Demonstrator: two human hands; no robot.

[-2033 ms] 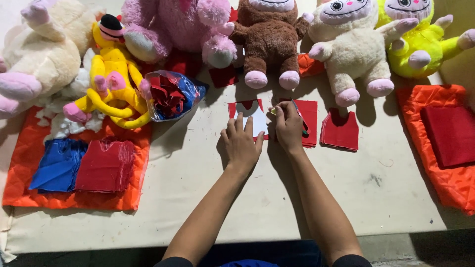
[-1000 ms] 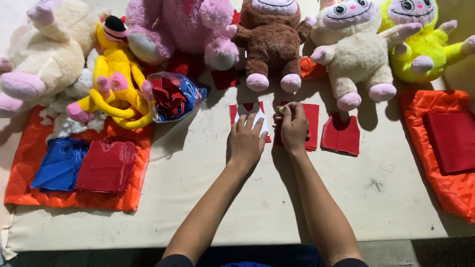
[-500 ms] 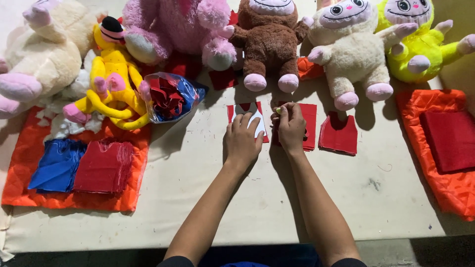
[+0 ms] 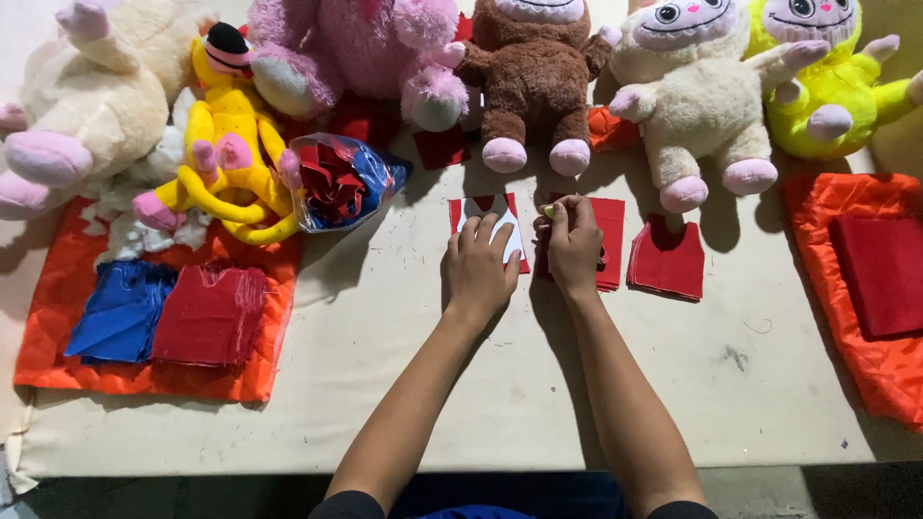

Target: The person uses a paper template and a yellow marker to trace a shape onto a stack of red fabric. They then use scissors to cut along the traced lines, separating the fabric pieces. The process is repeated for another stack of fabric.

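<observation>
The left hand (image 4: 478,272) is laid flat, fingers spread, on a white template (image 4: 500,229) over a red felt piece (image 4: 464,207) at frame centre. The right hand (image 4: 574,245) is curled shut on a small yellowish object (image 4: 548,210), resting on a red felt stack (image 4: 610,240). A brown plush toy (image 4: 534,77) is seen above on the table (image 4: 404,384).

Red felt pieces (image 4: 667,261), brown plush (image 4: 535,77), orange cloth (image 4: 67,298), beige table (image 4: 404,384).
</observation>
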